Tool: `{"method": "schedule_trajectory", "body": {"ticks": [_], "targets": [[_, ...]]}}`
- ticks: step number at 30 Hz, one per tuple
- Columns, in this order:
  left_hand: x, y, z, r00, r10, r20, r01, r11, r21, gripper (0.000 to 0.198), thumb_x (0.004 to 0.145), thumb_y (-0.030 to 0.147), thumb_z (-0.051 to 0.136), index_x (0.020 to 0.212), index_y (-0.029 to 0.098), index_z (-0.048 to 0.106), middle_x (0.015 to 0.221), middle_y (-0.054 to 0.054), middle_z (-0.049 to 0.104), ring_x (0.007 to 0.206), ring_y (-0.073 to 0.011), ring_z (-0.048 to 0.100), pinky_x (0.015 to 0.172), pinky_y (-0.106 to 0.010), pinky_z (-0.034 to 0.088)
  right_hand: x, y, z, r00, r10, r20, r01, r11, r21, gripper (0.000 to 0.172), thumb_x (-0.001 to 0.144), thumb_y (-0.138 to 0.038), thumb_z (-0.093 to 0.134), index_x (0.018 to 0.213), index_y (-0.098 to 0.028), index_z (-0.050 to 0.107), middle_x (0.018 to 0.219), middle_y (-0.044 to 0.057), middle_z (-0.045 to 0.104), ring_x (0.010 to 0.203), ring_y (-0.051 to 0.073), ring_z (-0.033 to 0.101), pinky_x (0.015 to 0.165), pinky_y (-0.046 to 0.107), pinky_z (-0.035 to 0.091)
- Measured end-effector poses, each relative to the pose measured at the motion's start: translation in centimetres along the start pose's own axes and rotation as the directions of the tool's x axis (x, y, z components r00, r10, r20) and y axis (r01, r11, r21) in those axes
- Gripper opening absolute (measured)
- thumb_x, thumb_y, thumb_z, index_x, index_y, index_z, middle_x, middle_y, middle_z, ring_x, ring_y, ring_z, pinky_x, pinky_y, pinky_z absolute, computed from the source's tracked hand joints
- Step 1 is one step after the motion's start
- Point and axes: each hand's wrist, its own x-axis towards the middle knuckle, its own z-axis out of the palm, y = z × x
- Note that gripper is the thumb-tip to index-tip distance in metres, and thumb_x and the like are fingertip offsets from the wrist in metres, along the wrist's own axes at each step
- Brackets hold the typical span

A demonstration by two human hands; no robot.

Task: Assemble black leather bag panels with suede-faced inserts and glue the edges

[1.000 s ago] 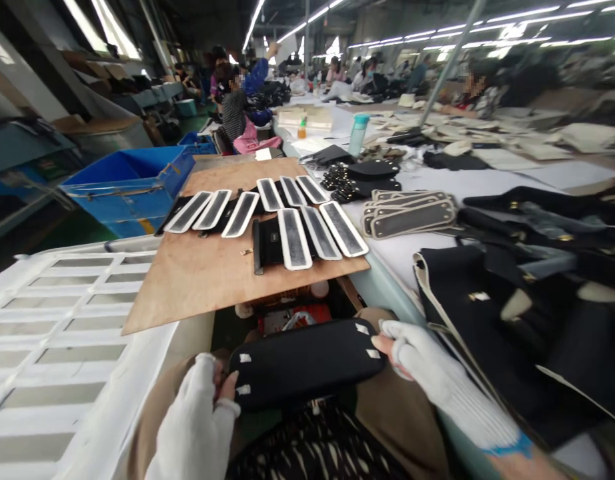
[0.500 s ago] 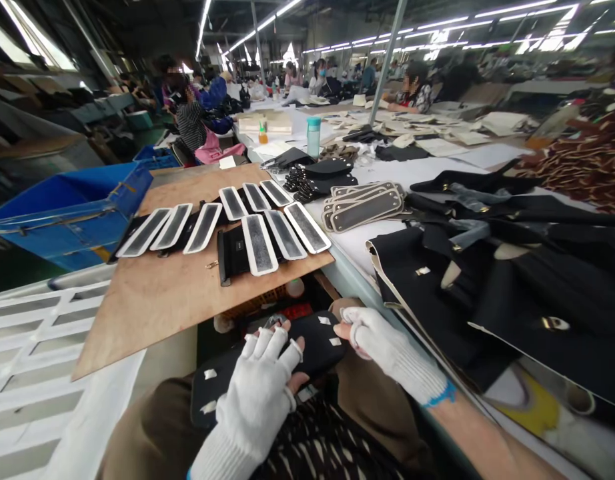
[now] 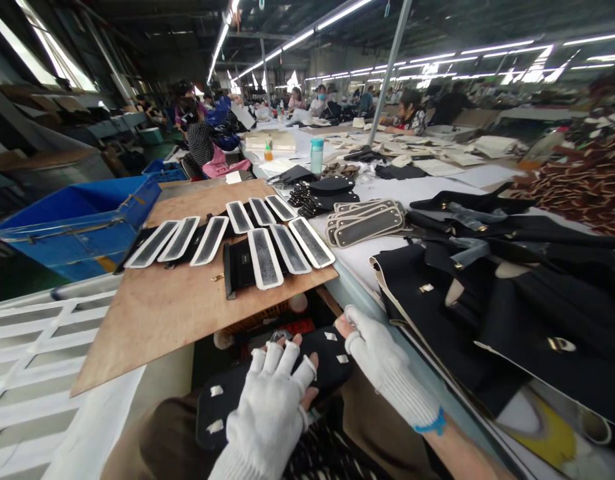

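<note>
A long black padded piece with small white tabs lies across my lap. My left hand, in a white fingerless glove, rests flat on its middle with the fingers spread. My right hand, also gloved, pinches the piece's right end near a white tab. Just beyond, a plywood board carries several black strips with white borders.
The work table on the right holds large black bag panels, a stack of grey-edged strips and a teal bottle. A blue bin stands left, a white slatted crate nearer. Other people sit working far back.
My left hand moved from gripping the piece's left end onto its middle, palm down. The view swung right and down slightly; my right hand keeps hold of the right end.
</note>
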Motion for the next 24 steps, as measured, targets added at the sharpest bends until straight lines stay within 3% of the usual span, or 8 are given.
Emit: {"method": "schedule_trajectory", "body": {"ticks": [5, 8, 12, 16, 20, 24], "targets": [[-0.1, 0.1, -0.1, 1.000, -0.004, -0.017, 0.004, 1.000, -0.022, 0.038, 0.092, 0.038, 0.058, 0.130, 0.039, 0.062, 0.145, -0.007, 0.058, 0.127, -0.0391, 0.055, 0.106, -0.062, 0.044, 1.0, -0.9, 3.1, 0.999, 0.053, 0.010, -0.052, 0.998, -0.036, 0.042, 0.096, -0.051, 0.037, 0.114, -0.025, 0.065, 0.123, 0.008, 0.069, 0.118, 0.030, 0.060, 0.097, 0.041, 0.043], [0.0, 0.0, 0.0, 1.000, 0.003, -0.022, -0.004, 0.999, -0.051, 0.038, 0.091, 0.041, 0.060, 0.129, 0.038, 0.062, 0.145, -0.008, 0.058, 0.127, -0.0403, 0.054, 0.106, -0.064, 0.043, 1.4, -0.4, 3.7, 0.996, 0.092, 0.010, -0.092, 0.996, -0.019, 0.053, 0.097, -0.053, 0.034, 0.127, -0.021, 0.064, 0.135, 0.010, 0.064, 0.129, 0.030, 0.054, 0.106, 0.044, 0.039], [-0.2, -0.3, 0.0, 0.999, 0.002, -0.034, -0.006, 0.994, -0.114, 0.040, 0.090, 0.044, 0.062, 0.129, 0.037, 0.060, 0.147, -0.008, 0.055, 0.129, -0.0397, 0.052, 0.107, -0.065, 0.041, 1.7, 0.5, 3.7, 0.996, 0.066, 0.066, -0.068, 0.997, 0.025, 0.057, 0.094, -0.056, 0.033, 0.123, -0.019, 0.065, 0.134, 0.008, 0.065, 0.128, 0.026, 0.055, 0.109, 0.039, 0.040], [-0.7, -0.9, -0.4, 0.995, -0.015, -0.096, -0.003, 0.982, -0.190, 0.060, 0.086, 0.057, 0.061, 0.136, 0.026, 0.053, 0.144, -0.011, 0.055, 0.126, -0.0371, 0.052, 0.109, -0.060, 0.041, 2.7, 2.0, 4.0, 0.997, 0.052, 0.061, -0.057, 0.994, 0.097, 0.060, 0.086, -0.065, 0.038, 0.111, -0.019, 0.068, 0.131, 0.013, 0.066, 0.128, 0.032, 0.055, 0.114, 0.043, 0.035], [-1.3, -1.8, -0.7, 0.972, -0.151, -0.183, 0.099, 0.960, -0.263, 0.054, 0.085, 0.063, 0.059, 0.121, 0.023, 0.060, 0.125, -0.006, 0.064, 0.112, -0.0300, 0.057, 0.106, -0.051, 0.044, 3.6, 3.2, 4.3, 0.995, 0.052, 0.090, -0.062, 0.991, 0.116, 0.059, 0.079, -0.065, 0.045, 0.109, -0.020, 0.069, 0.132, 0.014, 0.065, 0.130, 0.035, 0.053, 0.117, 0.046, 0.031], [-2.0, -2.0, -0.8, 0.916, -0.352, -0.191, 0.285, 0.908, -0.308, 0.041, 0.082, 0.057, 0.067, 0.103, 0.022, 0.062, 0.114, -0.003, 0.065, 0.111, -0.0299, 0.056, 0.109, -0.052, 0.041, 3.6, 3.3, 4.0, 0.993, 0.042, 0.110, -0.058, 0.988, 0.145, 0.056, 0.078, -0.066, 0.050, 0.106, -0.023, 0.071, 0.132, 0.013, 0.066, 0.129, 0.036, 0.053, 0.116, 0.048, 0.032]]}}
